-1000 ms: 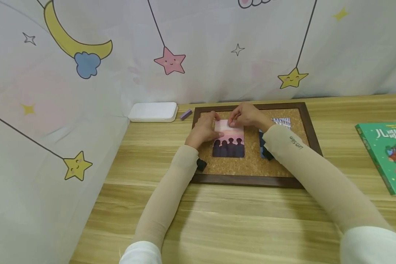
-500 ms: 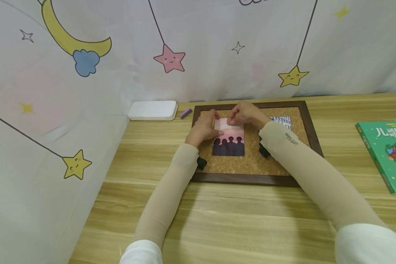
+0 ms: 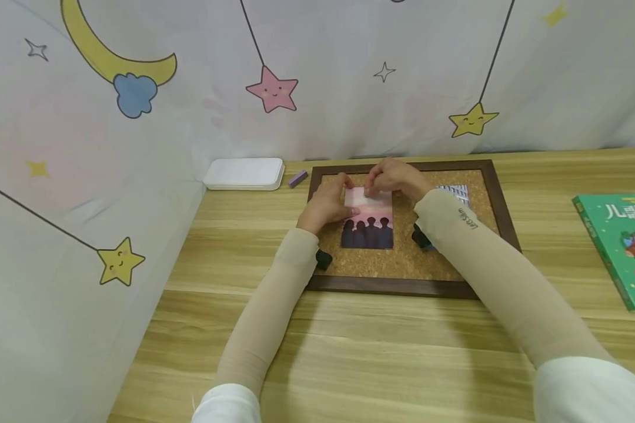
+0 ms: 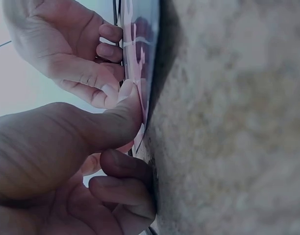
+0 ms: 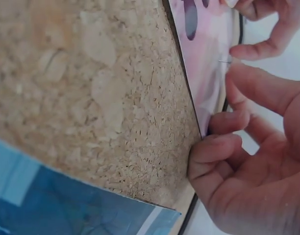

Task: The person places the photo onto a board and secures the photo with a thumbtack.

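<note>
A pink photo print with dark silhouettes of people lies on a framed cork board. My left hand rests at its upper left side, thumb on the print and forefinger near the top corner; its other fingers bend against the cork. My right hand is at the print's top middle, thumb and forefinger together. Between them it pinches a pin, whose thin needle points at the print in the right wrist view; the fingers hide its head. A blue photo print lies on the cork beneath the right forearm.
A white case and a small purple block lie behind the board's left end. On the table's right side is a green book. A fabric backdrop with stars hangs along the table's back and left.
Both hands stay on the pink print. The right hand and forearm have shifted very slightly; the head view has tilted a little.
</note>
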A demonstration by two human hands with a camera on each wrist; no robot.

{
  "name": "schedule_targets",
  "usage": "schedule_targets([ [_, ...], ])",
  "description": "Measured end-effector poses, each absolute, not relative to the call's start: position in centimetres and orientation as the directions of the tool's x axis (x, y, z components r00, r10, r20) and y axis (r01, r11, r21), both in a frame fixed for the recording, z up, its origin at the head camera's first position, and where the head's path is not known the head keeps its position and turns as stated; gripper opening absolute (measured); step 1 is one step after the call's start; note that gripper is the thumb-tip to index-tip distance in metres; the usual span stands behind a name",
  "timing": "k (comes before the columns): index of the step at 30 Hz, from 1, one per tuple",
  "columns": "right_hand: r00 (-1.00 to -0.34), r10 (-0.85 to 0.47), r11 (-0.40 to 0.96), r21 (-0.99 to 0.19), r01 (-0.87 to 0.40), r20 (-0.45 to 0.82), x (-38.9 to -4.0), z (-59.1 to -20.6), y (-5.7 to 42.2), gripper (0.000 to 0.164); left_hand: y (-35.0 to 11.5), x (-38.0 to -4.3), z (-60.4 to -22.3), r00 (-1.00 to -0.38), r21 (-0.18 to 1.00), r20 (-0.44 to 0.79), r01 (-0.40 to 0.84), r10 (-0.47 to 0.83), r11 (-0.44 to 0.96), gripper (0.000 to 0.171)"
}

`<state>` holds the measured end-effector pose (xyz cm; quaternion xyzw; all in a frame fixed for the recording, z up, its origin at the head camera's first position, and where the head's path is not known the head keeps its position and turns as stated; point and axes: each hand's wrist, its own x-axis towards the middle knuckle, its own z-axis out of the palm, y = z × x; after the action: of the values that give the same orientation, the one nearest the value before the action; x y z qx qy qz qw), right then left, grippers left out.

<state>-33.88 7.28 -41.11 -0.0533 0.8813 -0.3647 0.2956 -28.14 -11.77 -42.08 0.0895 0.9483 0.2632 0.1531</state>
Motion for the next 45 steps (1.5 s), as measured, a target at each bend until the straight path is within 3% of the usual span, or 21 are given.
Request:
schedule_targets([
  [9,-0.815,-0.322,0.725,-0.679,0.115,-0.482,-33.7,-40.8,7.4,0.003,-11.8,-28.0,-41.8,-0.937,0.519,-0.246,0.090,0.248,0.850,0.062],
  [16,-0.825,-0.311,0.726,-0.678,0.114,-0.472,-33.4,-40.7,7.1,0.004,-12.3,-29.9,-43.9,-0.934,0.502,-0.271,0.070,0.234,0.862,0.064],
  [21,-0.823,-0.306,0.735,-0.668,0.116,-0.479,-33.6,-40.9,7.1,0.005,-12.0,-28.6,-42.2,-0.932,0.516,-0.263,0.083,0.251,0.852,0.063],
  [45,-0.879,-0.275,0.790,-0.613,0.025,-0.390,-33.6,-41.8,6.9,0.014,-11.7,-28.2,-42.1,-0.934,0.512,-0.259,0.083,0.245,0.855,0.062],
])
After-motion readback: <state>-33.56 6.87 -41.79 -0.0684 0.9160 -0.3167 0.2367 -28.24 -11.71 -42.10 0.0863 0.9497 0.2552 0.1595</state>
